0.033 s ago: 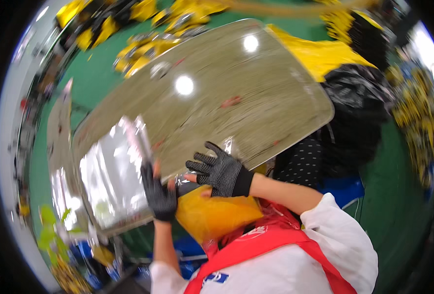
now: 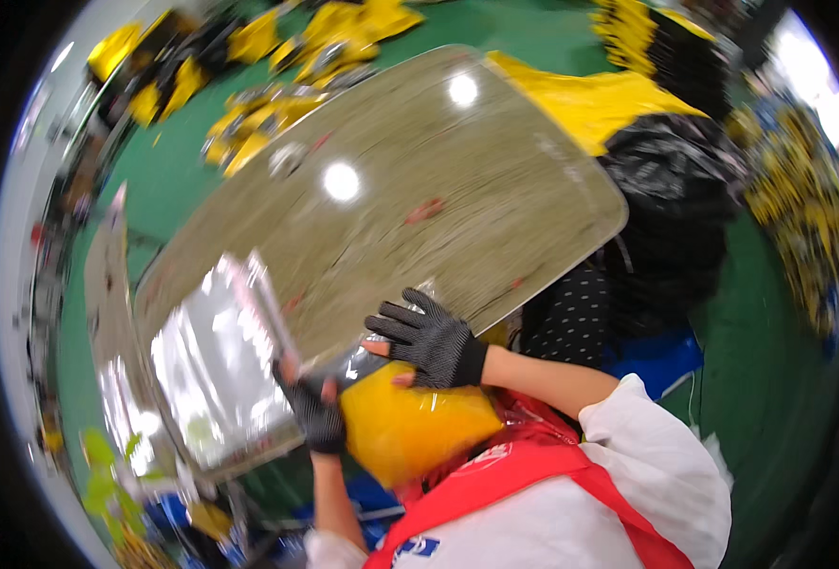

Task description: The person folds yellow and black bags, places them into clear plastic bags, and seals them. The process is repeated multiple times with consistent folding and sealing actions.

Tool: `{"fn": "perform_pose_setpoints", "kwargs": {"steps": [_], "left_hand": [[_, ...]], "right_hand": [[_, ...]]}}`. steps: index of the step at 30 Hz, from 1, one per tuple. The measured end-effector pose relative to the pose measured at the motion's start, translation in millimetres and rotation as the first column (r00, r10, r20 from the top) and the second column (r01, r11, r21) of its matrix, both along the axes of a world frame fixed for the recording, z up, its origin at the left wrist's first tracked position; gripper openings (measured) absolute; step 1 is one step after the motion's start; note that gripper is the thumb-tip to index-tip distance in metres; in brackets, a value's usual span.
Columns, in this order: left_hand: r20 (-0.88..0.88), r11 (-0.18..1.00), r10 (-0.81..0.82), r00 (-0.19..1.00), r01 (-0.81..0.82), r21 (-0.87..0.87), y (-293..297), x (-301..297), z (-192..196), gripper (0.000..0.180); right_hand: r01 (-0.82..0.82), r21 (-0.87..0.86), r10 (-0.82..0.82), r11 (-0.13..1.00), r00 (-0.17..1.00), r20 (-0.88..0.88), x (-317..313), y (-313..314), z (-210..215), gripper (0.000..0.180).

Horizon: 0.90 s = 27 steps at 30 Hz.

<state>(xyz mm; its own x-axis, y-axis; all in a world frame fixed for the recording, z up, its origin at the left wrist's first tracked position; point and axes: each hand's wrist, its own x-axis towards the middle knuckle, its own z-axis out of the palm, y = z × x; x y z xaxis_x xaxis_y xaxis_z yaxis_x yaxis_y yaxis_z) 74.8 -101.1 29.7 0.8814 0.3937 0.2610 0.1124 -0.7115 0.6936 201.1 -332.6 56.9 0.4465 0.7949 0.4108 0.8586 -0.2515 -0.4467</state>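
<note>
My left hand [image 2: 313, 410], in a black glove with bare thumb and finger tips, is beside the right edge of a stack of clear plastic bags [image 2: 216, 365]. Its thumb and fingers are apart, though somewhat blurred. My right hand [image 2: 427, 343], gloved the same way, lies palm down with fingers stretched out over a yellow and dark item in clear plastic [image 2: 415, 422]. That item hangs partly over the near edge of the wood-patterned table [image 2: 505, 180]. What lies under my right palm is hidden.
A clear round object [image 2: 288, 160] and a small reddish piece [image 2: 425, 211] lie on the table. Yellow packages [image 2: 258, 114] are on the green floor beyond. At the right are a black plastic bag [image 2: 671, 175], a yellow sheet [image 2: 595, 100] and a yellow heap [image 2: 799, 218].
My left hand has come down a little, closer to me. The right hand stays spread over the yellow item. The whole view has shifted slightly.
</note>
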Motion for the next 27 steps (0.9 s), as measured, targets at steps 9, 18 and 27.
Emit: {"fn": "perform_pose_setpoints", "kwargs": {"steps": [9, 18, 27], "left_hand": [[-0.191, 0.656, -0.322, 0.927, 0.073, -0.751, 72, -17, -30, 0.049], [-0.046, 0.803, -0.052, 0.998, 0.069, 0.592, -27, 326, -40, 0.038], [0.005, -0.161, -0.986, -0.166, 0.945, -0.286, -454, 200, -13, 0.056]], "right_hand": [[0.889, 0.245, -0.869, 0.387, 0.440, -0.224, 145, -278, -35, 0.023], [0.734, -0.611, -0.931, 0.296, 0.364, -0.014, 326, -329, -131, 0.056], [0.771, -0.625, -0.821, 0.122, 0.432, 0.373, 369, -451, -149, 0.038]]}}
